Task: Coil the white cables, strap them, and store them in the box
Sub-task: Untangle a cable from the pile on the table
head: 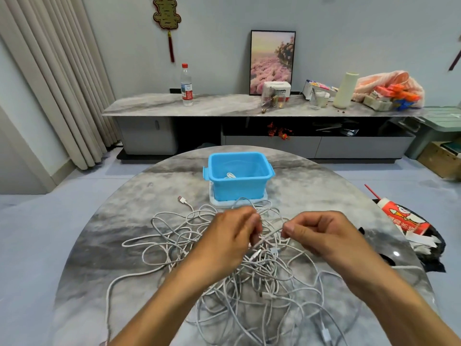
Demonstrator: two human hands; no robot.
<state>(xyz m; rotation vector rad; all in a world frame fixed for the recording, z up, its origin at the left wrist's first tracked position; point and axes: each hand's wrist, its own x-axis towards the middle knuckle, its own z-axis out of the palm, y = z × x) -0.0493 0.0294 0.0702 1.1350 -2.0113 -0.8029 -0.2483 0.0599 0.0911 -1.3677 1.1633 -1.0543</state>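
A tangled heap of white cables [262,278] is spread over the middle of the round marble table [104,236]. Above the heap, my left hand [232,236] and my right hand [316,233] each pinch the same white cable, a short stretch of it running between them. Behind the heap stands an open blue plastic box [239,186] on a pale lid, with a white cable lying inside it. One cable end with a plug [182,199] lies left of the box.
A red and white paper cup with a red straw [399,216] sits on a black bag at the table's right edge. Behind the table runs a long low cabinet [224,106] with a water bottle, a framed picture and other clutter.
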